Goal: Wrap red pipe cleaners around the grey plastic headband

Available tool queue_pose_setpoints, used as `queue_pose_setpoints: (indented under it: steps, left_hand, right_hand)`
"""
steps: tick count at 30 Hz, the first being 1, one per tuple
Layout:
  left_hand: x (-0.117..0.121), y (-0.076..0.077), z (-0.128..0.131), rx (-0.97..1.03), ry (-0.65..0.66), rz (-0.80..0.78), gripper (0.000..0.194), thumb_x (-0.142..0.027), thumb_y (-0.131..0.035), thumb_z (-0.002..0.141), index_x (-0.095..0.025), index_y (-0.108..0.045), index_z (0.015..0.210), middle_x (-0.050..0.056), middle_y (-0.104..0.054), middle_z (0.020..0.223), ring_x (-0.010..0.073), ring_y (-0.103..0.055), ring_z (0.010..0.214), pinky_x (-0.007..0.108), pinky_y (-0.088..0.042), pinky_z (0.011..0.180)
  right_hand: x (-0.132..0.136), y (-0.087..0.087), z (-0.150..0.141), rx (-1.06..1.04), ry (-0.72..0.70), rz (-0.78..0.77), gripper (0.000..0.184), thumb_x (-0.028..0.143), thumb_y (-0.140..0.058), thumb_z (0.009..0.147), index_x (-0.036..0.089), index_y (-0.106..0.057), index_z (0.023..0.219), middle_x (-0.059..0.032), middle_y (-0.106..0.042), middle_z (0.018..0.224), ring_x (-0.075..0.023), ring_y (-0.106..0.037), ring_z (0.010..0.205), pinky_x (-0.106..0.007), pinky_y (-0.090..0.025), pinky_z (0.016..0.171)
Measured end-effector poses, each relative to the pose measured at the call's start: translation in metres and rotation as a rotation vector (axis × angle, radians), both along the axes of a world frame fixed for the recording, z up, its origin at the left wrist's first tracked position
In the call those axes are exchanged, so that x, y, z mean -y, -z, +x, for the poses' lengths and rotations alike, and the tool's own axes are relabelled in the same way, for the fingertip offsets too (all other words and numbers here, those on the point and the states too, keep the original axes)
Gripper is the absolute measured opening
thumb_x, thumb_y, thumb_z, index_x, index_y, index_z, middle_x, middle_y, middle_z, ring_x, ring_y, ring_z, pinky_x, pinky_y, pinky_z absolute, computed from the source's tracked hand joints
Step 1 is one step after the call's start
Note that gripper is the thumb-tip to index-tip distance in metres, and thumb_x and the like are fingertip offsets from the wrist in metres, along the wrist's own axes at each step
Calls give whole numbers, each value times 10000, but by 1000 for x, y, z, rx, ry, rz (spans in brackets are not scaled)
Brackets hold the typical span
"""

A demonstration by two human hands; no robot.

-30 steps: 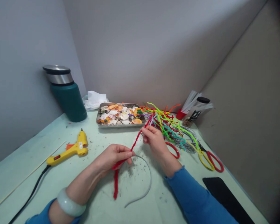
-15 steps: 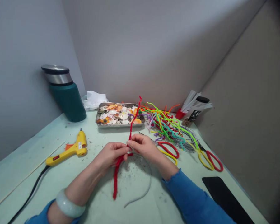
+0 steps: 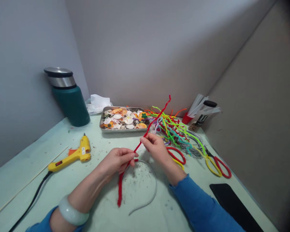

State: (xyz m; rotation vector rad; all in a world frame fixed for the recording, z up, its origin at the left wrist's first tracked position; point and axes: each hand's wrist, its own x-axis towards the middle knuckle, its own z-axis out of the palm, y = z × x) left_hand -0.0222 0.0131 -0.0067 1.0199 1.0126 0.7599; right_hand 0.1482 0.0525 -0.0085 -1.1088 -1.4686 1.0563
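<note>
My left hand [image 3: 116, 160] pinches the top of a thin grey headband [image 3: 151, 187] lying on the table, together with a red pipe cleaner [image 3: 120, 190] wound on it. The red pipe cleaner's wrapped end hangs down toward me. My right hand [image 3: 154, 146] pinches the free length of the same pipe cleaner a little farther back, and its loose end sticks up and to the right, above the pile of coloured pipe cleaners [image 3: 174, 130].
A yellow glue gun [image 3: 72, 156] with a black cord lies at left, near a green flask [image 3: 69, 96]. A metal tray [image 3: 101, 124] of shells stands at the back. Red and yellow scissors [image 3: 216, 164] and a black phone [image 3: 234, 206] lie at right.
My right hand went in to meet the left hand at the headband, then drew back right. The pipe cleaner's free end swung up, now leaning right.
</note>
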Motion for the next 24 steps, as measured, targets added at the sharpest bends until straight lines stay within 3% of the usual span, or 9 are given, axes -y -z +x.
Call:
queue_pose_setpoints:
  steps: [4,8,11,14,19,24]
  left_hand:
    - [1,0,1,6,-20,46,292,-403,-697,705,-117,-649,745,-28,-518,496,34,-280,367,199,-213,384]
    - [-1,0,2,-119,-140,102,307,-426,-689,695,-125,-662,749,-69,-404,411,50,-269,371,204,-190,392]
    - [-2,0,3,-240,-203,157,277,-406,-682,679,-133,-674,723,-63,-441,424,53,-281,375,211,-205,403]
    - [-2,0,3,-275,-215,213,251,-371,-678,675,-132,-692,748,-35,-532,495,68,-358,411,214,-255,425]
    - [-3,2,2,-202,-234,294,341,-314,-748,603,-134,-664,880,40,-653,787,96,-493,527,206,-333,447]
    - [-4,3,3,-184,-252,290,278,-301,-741,615,-149,-636,823,15,-625,726,89,-484,508,204,-341,446]
  right_hand:
    - [0,-2,0,-68,27,-2,325,410,-618,757,198,-451,576,63,-386,470,-89,-305,456,-245,-243,460]
    - [3,-4,-3,-122,-33,-82,299,454,-625,753,186,-519,676,64,-421,494,-82,-343,443,-230,-265,444]
    - [8,-3,-8,-65,-155,-189,268,423,-661,726,179,-579,800,59,-467,549,-79,-374,459,-216,-278,436]
    - [12,-3,-11,-13,-224,-183,199,368,-640,751,173,-602,740,44,-491,571,-79,-398,491,-209,-305,458]
    - [11,-2,-11,-63,-129,-176,206,365,-637,745,161,-617,720,25,-557,579,-76,-410,456,-212,-317,443]
    - [9,-2,-12,-159,-88,-200,229,381,-656,727,160,-611,769,9,-614,622,-68,-417,432,-205,-315,418]
